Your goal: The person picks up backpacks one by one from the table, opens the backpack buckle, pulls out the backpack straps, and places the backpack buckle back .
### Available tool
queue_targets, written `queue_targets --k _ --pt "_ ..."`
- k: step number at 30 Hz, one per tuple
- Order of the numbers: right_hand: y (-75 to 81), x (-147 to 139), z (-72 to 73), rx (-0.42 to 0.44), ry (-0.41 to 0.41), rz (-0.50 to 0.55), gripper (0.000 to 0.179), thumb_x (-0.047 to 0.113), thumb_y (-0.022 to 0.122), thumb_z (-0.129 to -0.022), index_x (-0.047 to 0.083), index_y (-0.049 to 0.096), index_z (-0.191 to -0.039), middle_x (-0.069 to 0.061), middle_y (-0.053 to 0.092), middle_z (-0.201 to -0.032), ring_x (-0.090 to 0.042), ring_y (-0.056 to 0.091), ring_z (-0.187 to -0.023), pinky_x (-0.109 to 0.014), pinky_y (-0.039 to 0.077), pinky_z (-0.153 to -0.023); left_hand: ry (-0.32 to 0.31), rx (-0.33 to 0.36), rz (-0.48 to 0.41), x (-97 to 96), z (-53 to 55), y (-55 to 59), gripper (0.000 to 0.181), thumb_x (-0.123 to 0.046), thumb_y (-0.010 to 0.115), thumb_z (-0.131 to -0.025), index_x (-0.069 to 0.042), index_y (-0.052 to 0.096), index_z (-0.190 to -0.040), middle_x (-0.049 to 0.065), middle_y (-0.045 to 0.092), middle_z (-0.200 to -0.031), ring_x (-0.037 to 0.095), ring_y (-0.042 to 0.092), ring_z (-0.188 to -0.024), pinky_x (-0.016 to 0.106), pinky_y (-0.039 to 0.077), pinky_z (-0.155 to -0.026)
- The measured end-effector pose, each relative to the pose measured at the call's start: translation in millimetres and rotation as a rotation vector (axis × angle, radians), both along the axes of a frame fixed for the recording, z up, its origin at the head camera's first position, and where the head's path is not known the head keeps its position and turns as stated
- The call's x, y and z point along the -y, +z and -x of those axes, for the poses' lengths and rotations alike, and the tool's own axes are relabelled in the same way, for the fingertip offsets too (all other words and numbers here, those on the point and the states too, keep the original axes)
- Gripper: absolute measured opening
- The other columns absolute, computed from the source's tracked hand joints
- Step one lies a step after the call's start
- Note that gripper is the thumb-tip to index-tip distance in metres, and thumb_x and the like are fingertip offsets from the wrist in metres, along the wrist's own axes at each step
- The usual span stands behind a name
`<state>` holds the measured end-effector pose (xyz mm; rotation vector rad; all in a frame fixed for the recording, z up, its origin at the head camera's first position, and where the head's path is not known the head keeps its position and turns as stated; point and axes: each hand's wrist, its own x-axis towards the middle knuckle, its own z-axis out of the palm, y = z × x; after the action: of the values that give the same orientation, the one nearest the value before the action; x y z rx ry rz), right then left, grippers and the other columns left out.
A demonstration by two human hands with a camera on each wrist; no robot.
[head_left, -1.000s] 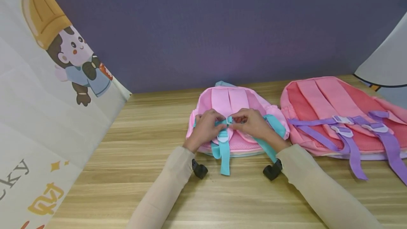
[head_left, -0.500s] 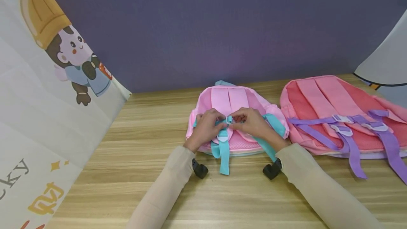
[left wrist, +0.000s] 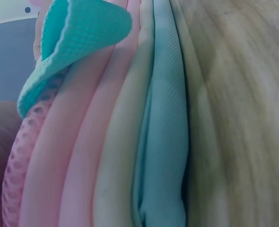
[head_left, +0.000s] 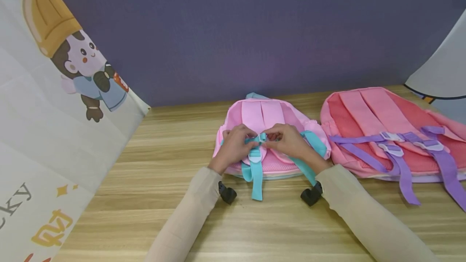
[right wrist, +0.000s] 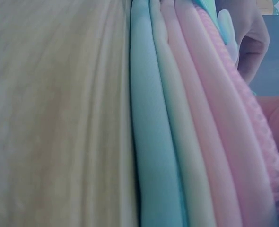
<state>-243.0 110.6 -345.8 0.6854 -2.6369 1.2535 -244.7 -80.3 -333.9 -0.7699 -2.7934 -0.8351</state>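
In the head view, the small pink backpack [head_left: 251, 112] lies just right of the frame's centre on the wooden table [head_left: 164, 153], its shoulder straps facing up. The left hand [head_left: 236, 145] and the right hand [head_left: 289, 142] meet over its middle, fingertips drawn in narrow, both pinching the teal strap [head_left: 263, 136] at a small white buckle [head_left: 260, 139]; exactly how each fingertip sits is too small to tell. Below them, a white slider [head_left: 255, 159] carries a hanging teal tail [head_left: 257, 183] that reaches past the backpack's lower edge onto the table. At the right of the frame, touching the small one's side, lies a larger pink backpack [head_left: 335, 112] with purple straps [head_left: 407, 181]. A dark backdrop [head_left: 255, 31] fills the top, and a cartoon figure [head_left: 87, 60] is printed on the white sheet at upper left. In the left wrist view, the backpack's layered pink, cream and blue edge runs down the middle, a teal loop [left wrist: 92, 28] folds over it at upper left, and the hand is a dim patch at the left edge, its grip hidden. In the right wrist view, that edge runs down centre and right, with bent fingers [right wrist: 253, 42] at upper right; I cannot tell there what they hold.
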Motion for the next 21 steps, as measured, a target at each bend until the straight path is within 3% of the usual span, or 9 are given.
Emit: queue_targets --k 21 --pt "0.2 0.6 0.4 0.025 -0.003 -0.015 0.029 0.011 0.076 -0.079 0.001 0.070 -0.105 -0.007 0.065 -0.085 -0.018 0.059 -0.078 -0.032 0.050 -0.074 -0.011 -0.027 -0.041 -2.1 -0.5 -2.8 0.020 -0.017 0.069 -0.087 -0.006 0.070 -0.104 0.006 0.067 -0.101 0.021 0.059 -0.098 0.046 0.030 -0.090"
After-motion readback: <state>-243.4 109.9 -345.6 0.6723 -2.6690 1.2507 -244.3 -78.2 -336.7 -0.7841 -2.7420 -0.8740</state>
